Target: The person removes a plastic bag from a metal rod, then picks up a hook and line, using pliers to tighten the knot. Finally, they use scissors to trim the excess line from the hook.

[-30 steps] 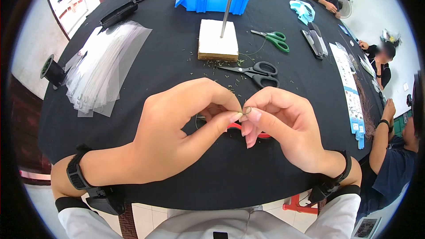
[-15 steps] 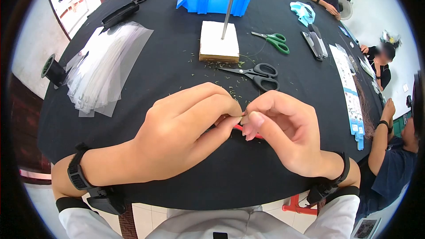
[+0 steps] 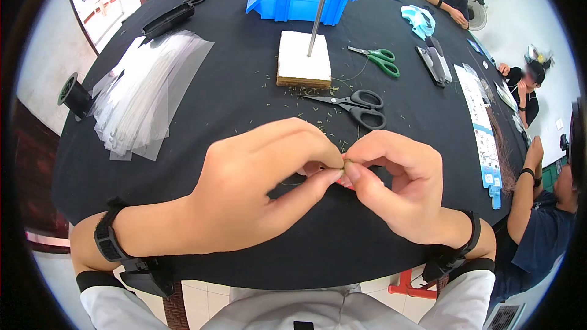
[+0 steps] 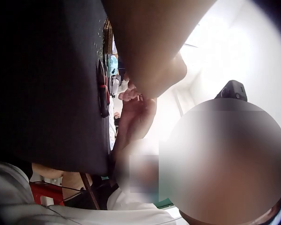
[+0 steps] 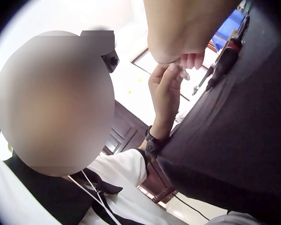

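Note:
In the head view my left hand point(image 3: 263, 183) and right hand point(image 3: 403, 174) meet over the near half of the table. Thumb and forefinger of each pinch a thin greenish thread point(image 3: 344, 166), most of it covered by the fingertips. A fine strand of it shows behind the left thumb. Beneath the hands lies a red-handled tool point(image 3: 347, 186), largely hidden; the right wrist view shows its dark, red-marked body point(image 5: 227, 56). Just beyond the fingers, black scissors point(image 3: 361, 109) lie among small green clippings point(image 3: 318, 110).
A white-topped block point(image 3: 302, 61) with a metal rod stands mid-table, before a blue bin point(image 3: 299, 3). Green scissors point(image 3: 382, 61) and a stapler point(image 3: 434, 64) lie right. Clear plastic sleeves point(image 3: 143, 95) and a dark spool point(image 3: 74, 96) are left. Other people sit along the right.
The thread loop seen earlier at the right fingertips no longer shows. Both hands have shifted slightly right, fingertips still together; the left fingers closed over, then parted a little from the thumb.

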Demonstrator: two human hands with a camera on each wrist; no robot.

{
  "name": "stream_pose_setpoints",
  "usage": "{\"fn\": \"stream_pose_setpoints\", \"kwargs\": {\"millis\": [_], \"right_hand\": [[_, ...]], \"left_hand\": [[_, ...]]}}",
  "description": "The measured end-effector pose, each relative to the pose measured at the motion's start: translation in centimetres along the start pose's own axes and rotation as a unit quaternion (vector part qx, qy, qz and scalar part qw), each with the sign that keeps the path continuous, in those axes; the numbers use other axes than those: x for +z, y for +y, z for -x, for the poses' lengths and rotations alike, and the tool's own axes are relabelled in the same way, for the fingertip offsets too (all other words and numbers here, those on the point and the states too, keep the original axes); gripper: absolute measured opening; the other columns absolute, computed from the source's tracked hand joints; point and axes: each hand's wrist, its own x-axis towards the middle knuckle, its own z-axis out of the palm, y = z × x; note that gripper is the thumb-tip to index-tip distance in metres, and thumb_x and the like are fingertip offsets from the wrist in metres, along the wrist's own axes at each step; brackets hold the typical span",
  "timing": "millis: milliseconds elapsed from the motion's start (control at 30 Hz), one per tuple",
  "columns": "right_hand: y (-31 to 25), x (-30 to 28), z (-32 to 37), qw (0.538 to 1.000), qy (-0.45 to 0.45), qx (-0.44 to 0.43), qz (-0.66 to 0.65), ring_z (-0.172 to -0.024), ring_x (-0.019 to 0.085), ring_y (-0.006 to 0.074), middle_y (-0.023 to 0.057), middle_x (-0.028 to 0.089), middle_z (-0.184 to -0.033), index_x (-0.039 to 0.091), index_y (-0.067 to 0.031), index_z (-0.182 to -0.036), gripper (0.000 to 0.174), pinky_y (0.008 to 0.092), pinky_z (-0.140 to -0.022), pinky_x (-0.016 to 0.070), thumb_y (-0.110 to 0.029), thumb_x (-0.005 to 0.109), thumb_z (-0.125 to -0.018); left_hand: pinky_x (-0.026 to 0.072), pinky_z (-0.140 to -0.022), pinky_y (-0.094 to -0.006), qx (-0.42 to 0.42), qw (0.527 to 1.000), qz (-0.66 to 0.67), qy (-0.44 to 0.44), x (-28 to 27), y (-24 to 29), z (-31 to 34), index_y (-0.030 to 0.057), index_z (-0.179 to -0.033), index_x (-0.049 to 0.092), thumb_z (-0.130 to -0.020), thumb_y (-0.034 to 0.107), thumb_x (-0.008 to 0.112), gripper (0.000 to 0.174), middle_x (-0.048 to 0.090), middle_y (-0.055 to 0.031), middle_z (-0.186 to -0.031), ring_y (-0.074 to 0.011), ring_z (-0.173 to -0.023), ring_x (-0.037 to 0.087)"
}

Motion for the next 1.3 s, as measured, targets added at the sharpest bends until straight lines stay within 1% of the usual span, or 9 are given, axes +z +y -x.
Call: {"fn": "stream_pose_setpoints", "kwargs": {"millis": [167, 300, 500, 567, 633, 700, 933, 1167, 1300], "right_hand": [[0.3, -0.4, -0.2, 0.995, -0.016, 0.065, -0.068, -0.071, 0.059, 0.0072, 0.0041, 0.061, -0.079, 0.06, 0.003, -0.085, 0.004, 0.0211, -0.065, 0.0487, 0.002, 0.058, -0.082], [0.3, -0.7, -0.2, 0.992, -0.019, 0.083, -0.092, -0.074, 0.06, 0.0069, 0.0036, 0.061, -0.08, 0.061, 0.0026, -0.086, 0.004, 0.0209, -0.066, 0.0485, 0.0, 0.058, -0.084], [0.3, -0.6, -0.2, 0.993, -0.012, 0.091, -0.079, -0.07, 0.058, 0.0048, 0.0018, 0.06, -0.075, 0.061, 0.002, -0.084, 0.004, 0.0197, -0.06, 0.0469, 0.0, 0.057, -0.084], [-0.2, -0.8, -0.2, 0.991, -0.011, 0.127, -0.043, -0.068, 0.056, 0.0069, 0.004, 0.059, -0.075, 0.058, 0.0032, -0.084, 0.006, 0.0211, -0.061, 0.0458, 0.001, 0.053, -0.086], [-0.2, -0.9, -0.2, 0.988, -0.004, 0.15, -0.022, -0.066, 0.055, 0.0075, 0.0046, 0.058, -0.076, 0.057, 0.0035, -0.084, 0.007, 0.0216, -0.061, 0.0447, 0.001, 0.051, -0.088], [0.1, -1.0, -0.4, 0.987, 0.008, 0.159, -0.013, -0.066, 0.054, 0.0065, 0.0038, 0.058, -0.075, 0.057, 0.0028, -0.084, 0.007, 0.021, -0.06, 0.0438, 0.0, 0.052, -0.088], [-0.2, -0.8, -0.3, 0.99, -0.015, 0.143, 0.013, -0.067, 0.055, 0.0067, 0.0032, 0.057, -0.075, 0.058, 0.0031, -0.081, 0.007, 0.0217, -0.062, 0.0448, 0.0, 0.054, -0.086], [1.0, -0.7, -0.5, 0.995, -0.01, 0.051, 0.085, -0.06, 0.055, 0.0046, 0.0036, 0.062, -0.069, 0.06, -0.0002, -0.082, 0.004, 0.019, -0.05, 0.0426, -0.002, 0.057, -0.083], [1.5, -1.0, -0.5, 0.996, -0.006, 0.015, 0.09, -0.062, 0.057, 0.0063, 0.0047, 0.063, -0.073, 0.061, 0.0001, -0.085, 0.004, 0.02, -0.051, 0.0437, 0.002, 0.058, -0.082]], "left_hand": [[0.0513, -0.065, -0.0231, -0.176, 0.965, 0.195, -0.018, -0.1, -0.3, 0.4, -0.0033, -0.096, 0.06, -0.085, -0.001, 0.06, 0.012, 0.063, -0.0105, -0.091, -0.0111, -0.078, 0.062], [0.0488, -0.057, -0.0211, -0.304, 0.941, 0.141, -0.038, -1.0, 0.7, -0.4, -0.0037, -0.097, 0.06, -0.091, 0.007, 0.055, 0.013, 0.064, -0.0105, -0.088, -0.0106, -0.072, 0.062], [0.0434, -0.05, -0.0202, -0.189, 0.98, -0.036, -0.044, -0.8, 0.8, -0.1, -0.0009, -0.094, 0.062, -0.087, 0.005, 0.057, 0.01, 0.062, -0.0087, -0.079, -0.0101, -0.06, 0.057], [0.0417, -0.048, -0.0215, 0.067, 0.983, -0.171, 0.026, -1.1, 0.0, -1.0, 0.0004, -0.094, 0.062, -0.081, 0.006, 0.062, 0.014, 0.059, -0.0068, -0.073, -0.0117, -0.056, 0.055], [0.0407, -0.046, -0.0233, 0.204, 0.952, -0.227, 0.001, -0.9, -0.2, -1.0, 0.0017, -0.093, 0.063, -0.075, 0.008, 0.067, 0.019, 0.057, -0.0049, -0.068, -0.0135, -0.053, 0.053], [0.0406, -0.045, -0.0256, 0.222, 0.944, -0.214, -0.117, -0.3, 0.2, 0.1, 0.0029, -0.091, 0.063, -0.068, 0.01, 0.071, 0.026, 0.054, -0.0032, -0.065, -0.0157, -0.051, 0.051], [0.0474, -0.047, -0.0298, 0.067, 0.964, -0.197, -0.163, 1.4, -1.8, 1.3, 0.0067, -0.086, 0.062, -0.07, 0.013, 0.074, 0.021, 0.063, -0.0043, -0.069, -0.0205, -0.056, 0.062], [0.0463, -0.047, -0.0301, 0.072, 0.964, -0.189, -0.173, 1.8, -1.9, 1.3, 0.0068, -0.086, 0.063, -0.07, 0.01, 0.073, 0.019, 0.061, -0.0045, -0.064, -0.0212, -0.053, 0.06], [0.0369, -0.043, -0.0267, -0.071, 0.989, -0.004, -0.133, 1.1, -1.2, 0.8, 0.0028, -0.088, 0.063, -0.076, 0.008, 0.071, 0.015, 0.057, -0.0024, -0.058, -0.0115, -0.047, 0.052]]}}
